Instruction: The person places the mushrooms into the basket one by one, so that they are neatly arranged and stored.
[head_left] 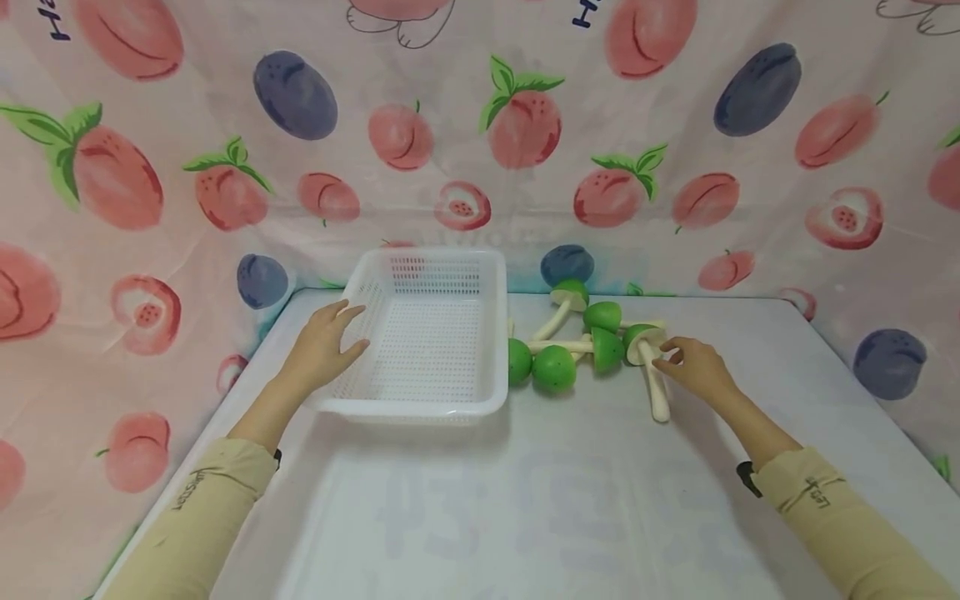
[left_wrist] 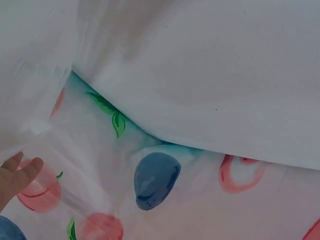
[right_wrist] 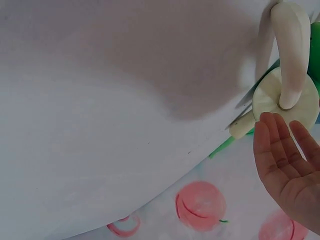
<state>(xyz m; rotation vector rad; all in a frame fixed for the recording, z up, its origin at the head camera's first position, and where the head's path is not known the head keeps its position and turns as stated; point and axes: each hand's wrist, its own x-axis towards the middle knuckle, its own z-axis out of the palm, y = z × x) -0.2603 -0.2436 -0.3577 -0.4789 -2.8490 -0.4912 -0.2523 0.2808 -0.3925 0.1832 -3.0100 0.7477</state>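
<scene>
A toy mushroom with a green cap and cream stem [head_left: 657,392] lies at the right end of a group of several similar mushrooms [head_left: 554,367]. My right hand [head_left: 699,368] is beside it, fingers extended at the cap's pale underside and stem; the right wrist view shows the fingertips [right_wrist: 267,120] by the underside, not curled round it. Whether they touch it, I cannot tell. At the left side of a white plastic basket [head_left: 420,408], my left hand [head_left: 318,346] holds nothing, thumb and fingers spread. In the left wrist view only some left fingertips [left_wrist: 27,170] show.
The basket's perforated floor shows nothing lying on it. Its right wall stands close against the nearest mushrooms. A white-covered table [head_left: 525,500] extends toward me. Behind and beside it hangs a fruit-printed cloth [head_left: 420,75].
</scene>
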